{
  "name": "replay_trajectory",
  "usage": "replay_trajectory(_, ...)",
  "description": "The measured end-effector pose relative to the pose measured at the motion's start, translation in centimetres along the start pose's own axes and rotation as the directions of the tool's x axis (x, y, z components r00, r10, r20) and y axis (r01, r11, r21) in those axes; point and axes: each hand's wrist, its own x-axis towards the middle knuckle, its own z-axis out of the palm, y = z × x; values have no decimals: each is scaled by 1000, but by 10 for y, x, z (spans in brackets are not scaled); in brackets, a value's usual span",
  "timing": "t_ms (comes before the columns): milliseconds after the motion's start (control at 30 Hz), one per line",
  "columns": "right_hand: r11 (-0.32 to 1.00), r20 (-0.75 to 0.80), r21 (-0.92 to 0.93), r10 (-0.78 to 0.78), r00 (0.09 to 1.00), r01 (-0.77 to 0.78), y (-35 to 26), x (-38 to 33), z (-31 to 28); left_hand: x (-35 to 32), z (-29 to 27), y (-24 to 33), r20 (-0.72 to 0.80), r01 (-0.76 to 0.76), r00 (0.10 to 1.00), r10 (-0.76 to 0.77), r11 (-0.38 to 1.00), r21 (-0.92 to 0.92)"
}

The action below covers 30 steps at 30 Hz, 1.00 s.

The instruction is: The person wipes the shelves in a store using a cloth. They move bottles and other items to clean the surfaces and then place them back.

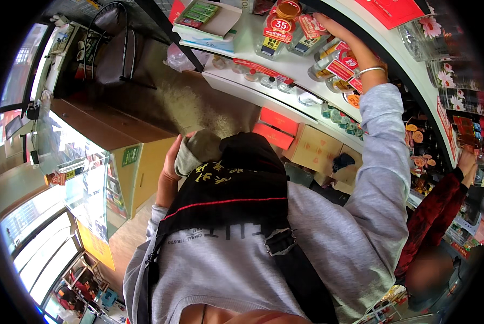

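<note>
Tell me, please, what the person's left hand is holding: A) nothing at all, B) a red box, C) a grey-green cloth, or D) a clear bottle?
C: the left hand grips a bunched grey-green cloth against the chest, while the right hand reaches up to the clear bottles on the shelf.

Right hand [345,46] fingers hidden among bottles [334,62]; left hand [171,167] partly behind grey cloth [196,151].

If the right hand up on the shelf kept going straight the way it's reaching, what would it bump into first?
Probably the clear bottles with red tags right by its fingers. The right hand already seems to touch them on the white shelf, though depth is hard to judge here.
</note>
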Motion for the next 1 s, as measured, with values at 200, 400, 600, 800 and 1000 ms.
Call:
replay_trajectory(200, 996, 36, 84, 13, 999, -16, 3, 8, 12, -8, -3, -6, -31, -33, 999, 33, 999, 0)
replay_trajectory(400, 993, -2, 118, 15, 1000, -15, 14, 14, 22, -7, -9, -10, -45, -35, 998, 34, 999, -22)
replay_trajectory(600, 972, -113, -234, -34, 993, 7, 41, 22, 19, -4, -11, -8, -6, -7, 1000, 7, 999, -40)
replay_trajectory(800, 969, 14, -246, -32, 999, 35, -35, -2, 16, -16, -4, -7, 13, -27, 1000, 28, 997, -71)
replay_trajectory(1000, 918, -196, -394, -29, 980, -52, -86, -49, 2, -27, -6, 8, -22, -14, 1000, 13, 999, -50)
